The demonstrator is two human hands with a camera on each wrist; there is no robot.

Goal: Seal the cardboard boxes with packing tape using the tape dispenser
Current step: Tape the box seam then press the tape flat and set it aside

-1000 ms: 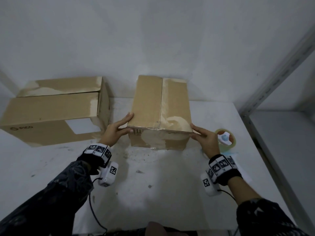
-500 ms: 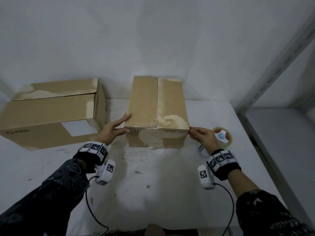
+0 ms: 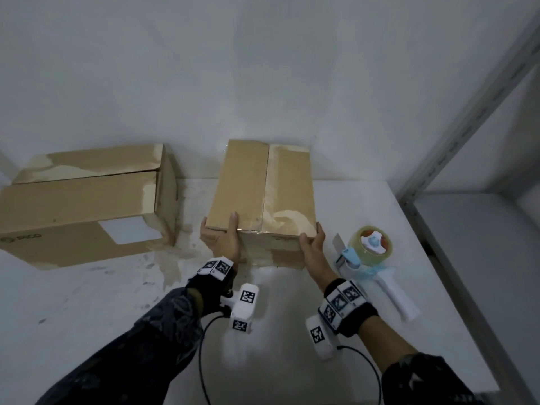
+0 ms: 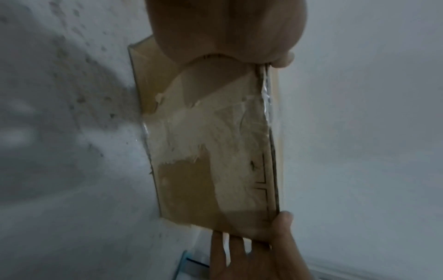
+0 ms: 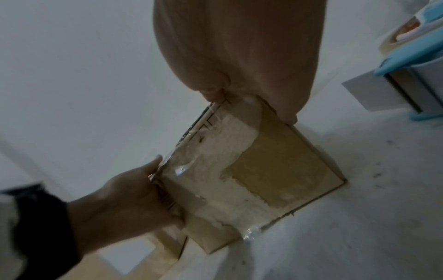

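Observation:
A closed cardboard box (image 3: 263, 194) with torn, tape-scarred faces stands in the middle of the white table (image 3: 117, 302), with a seam running down the middle of its top. My left hand (image 3: 222, 238) grips its near left corner, thumb on the top. My right hand (image 3: 314, 244) grips the near right corner, thumb on the front face. The left wrist view shows the box front (image 4: 210, 151) with the right hand (image 4: 251, 246) at its far edge. The tape dispenser (image 3: 371, 252), white and blue with a clear roll, lies on the table just right of my right hand.
A larger cardboard box (image 3: 81, 206) with a white label lies at the back left, close to the middle box. A grey metal shelf post (image 3: 467, 127) rises beyond the table's right edge. A white wall runs behind both boxes.
Both hands have shifted from lying along the box's sides to gripping its near top corners. The right hand has moved off the dispenser, which now shows in full.

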